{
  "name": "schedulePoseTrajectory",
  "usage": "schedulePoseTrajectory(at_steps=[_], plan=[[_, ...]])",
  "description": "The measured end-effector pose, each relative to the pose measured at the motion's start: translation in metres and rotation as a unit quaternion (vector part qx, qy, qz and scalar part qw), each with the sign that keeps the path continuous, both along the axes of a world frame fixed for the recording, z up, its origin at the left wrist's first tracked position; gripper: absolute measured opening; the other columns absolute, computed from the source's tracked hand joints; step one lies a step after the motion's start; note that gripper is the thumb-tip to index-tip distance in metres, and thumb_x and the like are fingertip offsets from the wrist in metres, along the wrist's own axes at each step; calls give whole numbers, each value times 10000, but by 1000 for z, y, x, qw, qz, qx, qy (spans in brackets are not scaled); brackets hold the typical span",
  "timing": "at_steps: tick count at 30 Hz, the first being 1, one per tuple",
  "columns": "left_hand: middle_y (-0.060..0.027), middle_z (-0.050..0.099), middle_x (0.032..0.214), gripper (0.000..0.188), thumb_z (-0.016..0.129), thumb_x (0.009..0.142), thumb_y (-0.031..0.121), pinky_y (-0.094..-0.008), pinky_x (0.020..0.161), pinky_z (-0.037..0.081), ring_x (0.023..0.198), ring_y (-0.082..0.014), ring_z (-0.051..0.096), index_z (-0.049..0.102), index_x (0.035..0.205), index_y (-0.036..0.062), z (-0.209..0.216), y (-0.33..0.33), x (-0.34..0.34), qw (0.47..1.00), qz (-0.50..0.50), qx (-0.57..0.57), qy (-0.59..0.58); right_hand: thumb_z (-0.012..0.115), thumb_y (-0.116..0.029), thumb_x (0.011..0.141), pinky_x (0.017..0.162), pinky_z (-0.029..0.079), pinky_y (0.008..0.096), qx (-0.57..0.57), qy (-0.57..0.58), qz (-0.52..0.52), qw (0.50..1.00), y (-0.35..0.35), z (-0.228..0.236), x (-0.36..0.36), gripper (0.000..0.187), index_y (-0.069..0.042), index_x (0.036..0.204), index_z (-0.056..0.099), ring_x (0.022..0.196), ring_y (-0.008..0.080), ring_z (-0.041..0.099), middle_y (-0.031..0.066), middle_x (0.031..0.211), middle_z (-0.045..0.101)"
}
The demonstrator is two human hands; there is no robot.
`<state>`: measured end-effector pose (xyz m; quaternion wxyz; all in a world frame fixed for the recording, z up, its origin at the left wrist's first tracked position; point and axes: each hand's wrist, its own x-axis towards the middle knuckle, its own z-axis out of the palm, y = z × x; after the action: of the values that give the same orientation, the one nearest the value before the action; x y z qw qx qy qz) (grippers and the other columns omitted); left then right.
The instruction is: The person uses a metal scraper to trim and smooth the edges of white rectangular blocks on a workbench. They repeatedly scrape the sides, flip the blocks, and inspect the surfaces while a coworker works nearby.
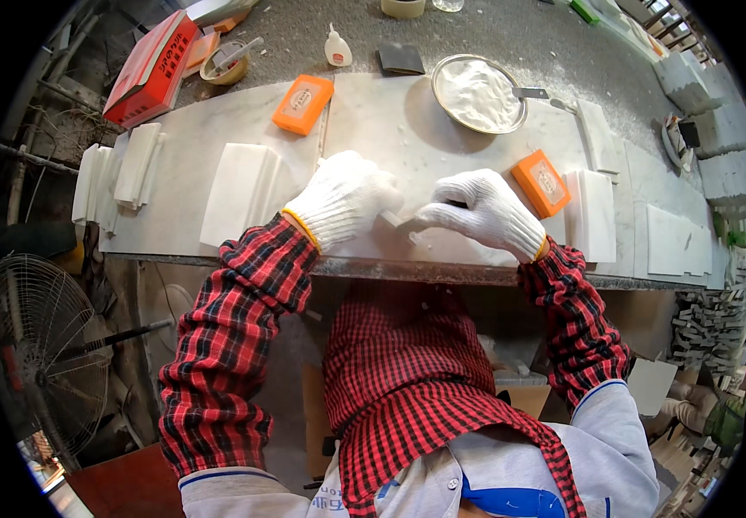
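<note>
My left hand (345, 200), in a white knit glove, is closed around a small white strip (391, 217) whose end sticks out toward the right. Opposite it, my right hand (481, 214) wears a matching glove; thumb and fingertips are pinched together close to that end. Whatever lies between those fingertips is too small to make out. Both hands are above the near edge of a pale stone worktop (364, 112). A stack of white stone slabs (239, 192) stands left of my left hand. Just beyond my right wrist sits an orange box (541, 183).
A metal bowl (478, 93) of white powder holds a scraper (530, 92). Behind are a white squeeze bottle (337, 47), a dark pad (400, 59) and another orange box (303, 104). More white slabs (591, 216) stand right. A fan (40, 371) is at lower left.
</note>
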<state>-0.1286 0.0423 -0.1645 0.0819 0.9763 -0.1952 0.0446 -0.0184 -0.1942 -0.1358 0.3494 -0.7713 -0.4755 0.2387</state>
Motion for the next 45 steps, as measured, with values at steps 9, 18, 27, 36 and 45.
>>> schedulePoseTrajectory(at_steps=[9, 18, 27, 36, 45], plan=[[-23, 678, 818, 98, 801, 753, 156, -438, 783, 544, 832, -302, 701, 727, 791, 208, -6, -2, 1, 1000, 14, 0, 4, 838, -321, 933, 621, 485, 377, -48, -10, 48, 998, -23, 3, 13, 305, -34, 894, 745, 603, 244, 529, 158, 719, 607], [-22, 674, 815, 99, 794, 744, 153, -430, 771, 542, 816, -295, 696, 725, 781, 214, -3, -2, 1, 1000, 12, -20, 5, 819, -348, 967, 620, 478, 333, 1, 46, 24, 999, 8, 5, 14, 331, -24, 918, 773, 629, 136, 545, 98, 703, 630], [-20, 671, 814, 101, 786, 748, 148, -426, 755, 545, 818, -294, 699, 721, 779, 218, -4, 0, -1, 1000, 13, 2, -7, 844, -322, 933, 618, 495, 391, 2, -28, 59, 998, -7, 2, 10, 327, -21, 861, 739, 594, 240, 587, 175, 744, 642], [-26, 675, 836, 93, 771, 770, 137, -424, 785, 550, 840, -289, 708, 713, 784, 207, 1, -3, -2, 1000, 16, 9, 2, 834, -338, 950, 622, 503, 371, -27, 0, 103, 994, 4, 4, 11, 296, -45, 938, 795, 590, 227, 570, 175, 738, 646], [-11, 677, 839, 101, 778, 759, 132, -424, 787, 541, 835, -282, 707, 714, 785, 205, -5, -1, 1, 1000, 3, -11, -8, 892, -259, 897, 561, 352, 310, -59, 133, -29, 989, -65, 17, 2, 385, 0, 738, 656, 631, 68, 409, -1, 632, 488]])
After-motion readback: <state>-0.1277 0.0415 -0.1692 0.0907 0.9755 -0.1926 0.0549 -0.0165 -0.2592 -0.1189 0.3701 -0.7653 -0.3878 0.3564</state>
